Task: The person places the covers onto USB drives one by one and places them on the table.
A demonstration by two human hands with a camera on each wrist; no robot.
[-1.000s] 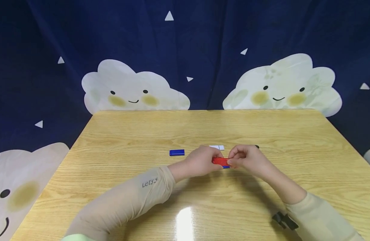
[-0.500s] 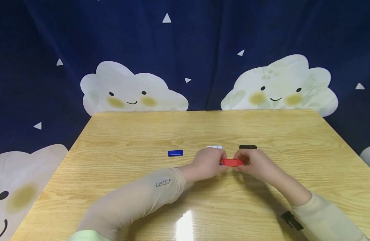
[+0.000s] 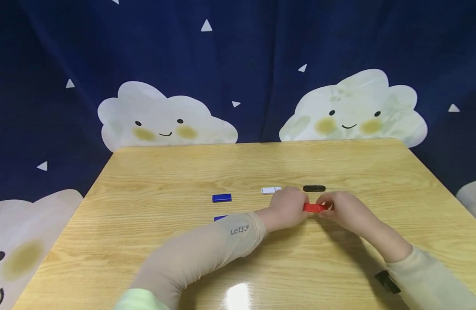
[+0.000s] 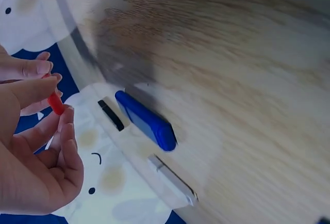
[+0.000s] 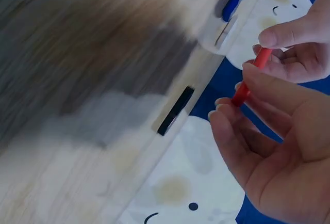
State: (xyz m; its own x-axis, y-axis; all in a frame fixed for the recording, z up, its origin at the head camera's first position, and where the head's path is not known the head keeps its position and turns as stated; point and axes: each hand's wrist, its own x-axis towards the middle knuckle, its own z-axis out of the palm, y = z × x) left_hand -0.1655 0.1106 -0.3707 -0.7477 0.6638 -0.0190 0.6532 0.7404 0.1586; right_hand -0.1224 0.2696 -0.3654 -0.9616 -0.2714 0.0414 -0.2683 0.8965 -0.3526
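A small red USB stick (image 3: pixel 313 208) is held above the table between both hands. My left hand (image 3: pixel 289 208) pinches its left end between thumb and fingers, and my right hand (image 3: pixel 347 212) pinches the right end. In the right wrist view the red stick (image 5: pixel 251 77) is seen tilted, partly covered by the fingers of both hands. A blue USB stick (image 4: pixel 146 121) lies below the hands in the left wrist view; my left hand hides it in the head view. Behind the hands lie a white stick (image 3: pixel 270 190) and a black one (image 3: pixel 314 188).
Farther left on the wooden table (image 3: pixel 164 181) lies another blue stick (image 3: pixel 221 198). The left sleeve (image 3: pixel 207 249) partly covers one more blue stick (image 3: pixel 220 218). A dark blue curtain (image 3: pixel 257 56) with cloud prints hangs past the table's far edge.
Both hands have moved right with the red stick, and more of the red stick's end has come to lie between the fingertips. The black stick and a left-hand blue stick have come into view.
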